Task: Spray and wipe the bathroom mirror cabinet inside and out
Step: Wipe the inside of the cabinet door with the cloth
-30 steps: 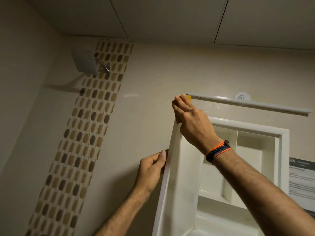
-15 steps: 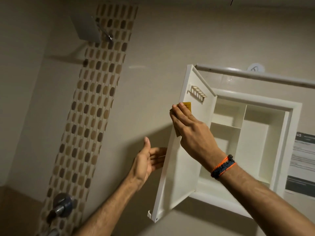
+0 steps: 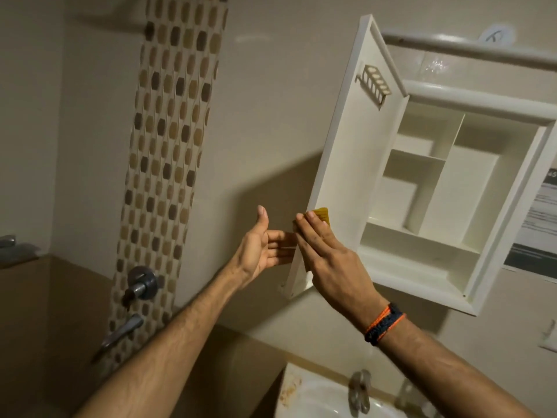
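Cloth (image 3: pixel 322 214) flat under my right hand (image 3: pixel 328 260) on the door (image 3: pixel 346 164), left hand (image 3: pixel 259 251) spread open behind, bracing it against my push.

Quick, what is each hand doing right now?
Left hand: open, straight fingers braced behind the cabinet door, thumb up.
Right hand: open, flat fingers pressing a yellow cloth on the door's inner face.

Beige tiled walls, dim warm light. Mosaic strip (image 3: pixel 168 164) of brown and tan tiles runs vertically left of the hands, with valve (image 3: pixel 141 284) and spout (image 3: pixel 119 333) on it lower down. Sink (image 3: pixel 325 399) with tap (image 3: pixel 360 390) below the hands. Paper notice (image 3: pixel 539 224) on the wall far right
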